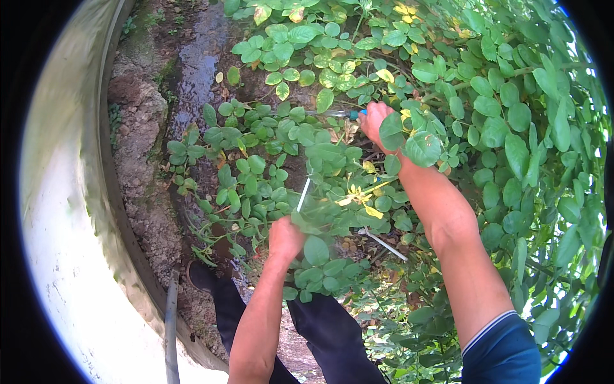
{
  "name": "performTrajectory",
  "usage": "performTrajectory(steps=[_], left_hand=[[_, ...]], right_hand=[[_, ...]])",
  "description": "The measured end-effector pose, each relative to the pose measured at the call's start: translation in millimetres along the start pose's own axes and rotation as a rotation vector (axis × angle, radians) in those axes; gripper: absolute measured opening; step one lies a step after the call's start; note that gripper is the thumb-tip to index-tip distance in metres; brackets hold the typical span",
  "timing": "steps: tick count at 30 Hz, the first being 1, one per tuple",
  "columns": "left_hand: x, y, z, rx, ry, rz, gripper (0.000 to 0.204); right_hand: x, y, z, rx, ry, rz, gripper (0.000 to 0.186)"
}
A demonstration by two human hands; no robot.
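My left hand is closed among the leaves at the lower middle. Leaves cover its fingertips, so I cannot make out what it grips. A thin white stick slants up just beyond it; whether hand and stick touch is unclear. Farther off to the right, my right hand is closed around the teal handle of a slim tool. Its narrow shiny shaft points left through the foliage, its far end lost among leaves. A leafy branch crosses over my right wrist.
Dense green bushes rise on the right. Another white stick lies between my arms. At left, a wet channel runs beside rough earth and a curved pale wall. A grey pipe stands near my shoe.
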State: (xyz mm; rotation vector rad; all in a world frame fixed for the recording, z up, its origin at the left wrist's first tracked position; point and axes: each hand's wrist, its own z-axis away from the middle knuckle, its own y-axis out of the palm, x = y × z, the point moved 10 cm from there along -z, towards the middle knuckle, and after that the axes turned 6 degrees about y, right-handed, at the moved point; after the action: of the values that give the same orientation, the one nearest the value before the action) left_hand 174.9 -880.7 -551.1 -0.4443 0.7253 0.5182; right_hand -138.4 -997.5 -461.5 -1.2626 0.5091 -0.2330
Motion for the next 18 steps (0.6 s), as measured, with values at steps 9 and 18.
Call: performTrajectory(steps=[9,18], left_hand=[[7.4,4.1,-2.0,0.013,-0.033,-0.005,0.025],[6.7,4.6,-1.5,0.011,-0.027,0.011,0.025]], right_hand=[[-2.2,1.7,1.2,-0.030,0.017,0.010,0.026],[-4.3,1.8,3.8,-0.122,-0.007,-0.003,0.023]])
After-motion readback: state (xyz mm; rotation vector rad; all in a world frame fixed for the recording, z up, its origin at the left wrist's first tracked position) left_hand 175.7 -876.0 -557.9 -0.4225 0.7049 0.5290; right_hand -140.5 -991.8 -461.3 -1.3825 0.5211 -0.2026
